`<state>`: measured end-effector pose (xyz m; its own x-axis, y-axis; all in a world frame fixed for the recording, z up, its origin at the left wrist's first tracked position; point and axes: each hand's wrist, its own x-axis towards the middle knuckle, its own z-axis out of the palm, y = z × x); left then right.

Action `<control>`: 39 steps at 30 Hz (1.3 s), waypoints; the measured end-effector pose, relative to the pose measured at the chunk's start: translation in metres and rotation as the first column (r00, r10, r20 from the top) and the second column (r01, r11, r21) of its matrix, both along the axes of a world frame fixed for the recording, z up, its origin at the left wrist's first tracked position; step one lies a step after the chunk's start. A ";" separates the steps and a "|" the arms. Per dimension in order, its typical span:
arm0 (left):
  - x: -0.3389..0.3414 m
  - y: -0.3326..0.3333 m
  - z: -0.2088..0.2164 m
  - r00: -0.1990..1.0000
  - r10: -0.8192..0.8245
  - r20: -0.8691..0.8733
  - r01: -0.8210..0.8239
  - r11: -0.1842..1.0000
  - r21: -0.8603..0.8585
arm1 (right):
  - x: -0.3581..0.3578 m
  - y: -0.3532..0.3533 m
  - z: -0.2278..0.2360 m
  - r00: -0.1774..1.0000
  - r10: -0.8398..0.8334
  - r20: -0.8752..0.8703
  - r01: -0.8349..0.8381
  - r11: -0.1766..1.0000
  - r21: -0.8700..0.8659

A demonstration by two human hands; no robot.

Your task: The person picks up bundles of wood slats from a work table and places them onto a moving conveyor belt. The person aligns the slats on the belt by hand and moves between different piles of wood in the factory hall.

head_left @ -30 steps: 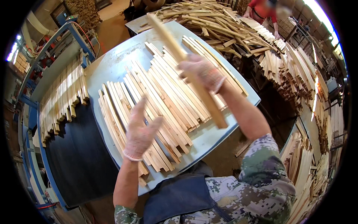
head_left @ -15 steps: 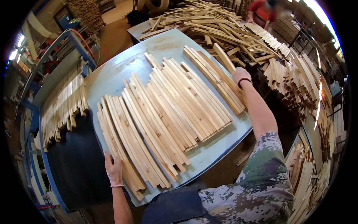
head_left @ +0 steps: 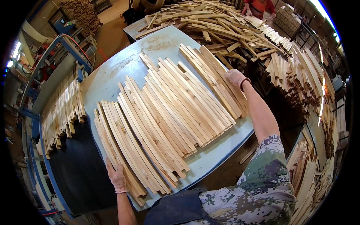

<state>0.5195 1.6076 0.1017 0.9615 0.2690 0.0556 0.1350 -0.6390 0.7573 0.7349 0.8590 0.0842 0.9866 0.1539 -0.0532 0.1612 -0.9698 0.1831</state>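
Many pale wooden strips [head_left: 172, 101] lie side by side on a light blue tabletop [head_left: 150, 45], their ends staggered. My left hand [head_left: 117, 176], in a pinkish knit glove, lies along the outer edge of the leftmost strips with its fingers stretched out. At the right, a separate group of browner strips [head_left: 212, 80] lies apart from the main row. My right hand [head_left: 237, 78], gloved too, is closed at the outer edge of the rightmost wooden strip [head_left: 221, 65]; its fingertips are partly hidden.
Beyond the table rises a loose heap of wooden strips [head_left: 221, 28]. A person in red [head_left: 258, 9] stands behind it. Stacked strips [head_left: 292, 75] run along the right. At the left stands a blue-framed machine [head_left: 62, 41] with strips [head_left: 62, 108] beside a black surface [head_left: 80, 165].
The strip in my right hand has come down from a raised tilt to lie beside the right-hand group. My left hand stays against the left edge.
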 end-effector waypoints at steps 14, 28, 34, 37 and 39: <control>-0.004 -0.003 -0.001 0.998 0.027 0.048 -0.028 1.000 0.013 | -0.019 0.074 0.044 0.827 -0.560 -0.051 0.558 0.806 0.198; -0.001 -0.015 0.004 0.998 0.000 0.067 -0.004 0.999 0.049 | -0.040 0.100 0.055 0.634 -0.726 -0.266 0.762 0.526 0.379; 0.024 -0.096 0.065 0.971 -0.231 0.053 0.174 0.845 0.505 | -0.032 0.082 0.056 0.714 -0.625 -0.317 0.700 0.621 0.353; 0.067 -0.204 0.087 0.916 -0.400 0.000 0.359 0.823 0.439 | -0.035 0.077 0.062 0.751 -0.583 -0.309 0.660 0.665 0.350; 0.106 -0.275 0.075 0.877 -0.480 -0.018 0.433 0.774 0.461 | -0.037 0.071 0.066 0.763 -0.559 -0.325 0.646 0.660 0.384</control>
<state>0.6250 1.3327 0.1765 0.9482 -0.2765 0.1563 -0.3159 -0.8716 0.3748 0.6984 0.9301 0.1501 0.8525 -0.4229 -0.3073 -0.5037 -0.8219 -0.2662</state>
